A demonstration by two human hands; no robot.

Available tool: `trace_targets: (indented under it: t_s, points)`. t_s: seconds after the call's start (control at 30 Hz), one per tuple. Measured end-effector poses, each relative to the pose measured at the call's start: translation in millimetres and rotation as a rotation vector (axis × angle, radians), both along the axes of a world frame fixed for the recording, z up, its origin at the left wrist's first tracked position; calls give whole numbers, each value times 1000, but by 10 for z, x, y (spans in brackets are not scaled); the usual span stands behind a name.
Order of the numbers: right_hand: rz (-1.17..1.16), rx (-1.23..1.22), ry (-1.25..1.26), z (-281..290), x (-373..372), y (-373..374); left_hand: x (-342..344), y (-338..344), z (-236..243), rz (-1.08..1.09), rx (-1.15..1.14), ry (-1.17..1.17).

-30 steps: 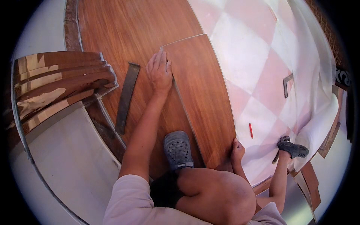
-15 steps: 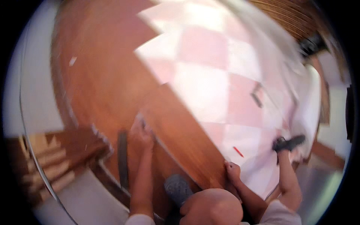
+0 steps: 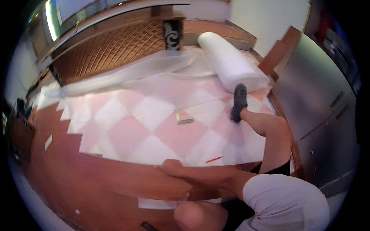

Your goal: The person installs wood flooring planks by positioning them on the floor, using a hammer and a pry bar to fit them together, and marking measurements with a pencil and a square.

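A reddish-brown wood floor plank runs across the front, its long far edge bordering the pink and white checked floor. At that edge my right hand grips the plank, thumb pointing left and the other fingers curled at the rim. Only a fingertip of my left hand shows above my bent knee, near the plank's close edge; the rest is hidden. A narrow white strip shows between the plank and the boards closer to me. Just past the plank lies a red pencil.
Beyond it sits an L-shaped square tool. A large white foam roll lies at the back, its sheet spread toward the left. My shoed foot rests by it. A metal cabinet stands right; a lattice-front counter stands behind.
My view has swung up and to the right, bringing the roll and counter into sight. My right hand is still at the plank's edge; my left hand is now mostly hidden behind the knee.
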State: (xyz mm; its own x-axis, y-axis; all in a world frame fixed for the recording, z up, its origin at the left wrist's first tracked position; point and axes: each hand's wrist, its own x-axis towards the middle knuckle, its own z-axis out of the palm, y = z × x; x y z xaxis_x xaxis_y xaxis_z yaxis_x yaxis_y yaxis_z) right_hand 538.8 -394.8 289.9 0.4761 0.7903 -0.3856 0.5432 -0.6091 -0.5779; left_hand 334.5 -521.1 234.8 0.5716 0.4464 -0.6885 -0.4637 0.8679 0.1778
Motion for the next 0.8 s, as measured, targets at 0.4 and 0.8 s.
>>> trace_targets:
  t_s: [0.4, 0.8]
  points:
    - [53, 258, -420, 1804, 519, -1965, -256, 1953, 1243, 173, 853, 84]
    - [290, 609, -229, 3539, 1000, -1787, -113, 3292, 2349, 451, 1049, 149]
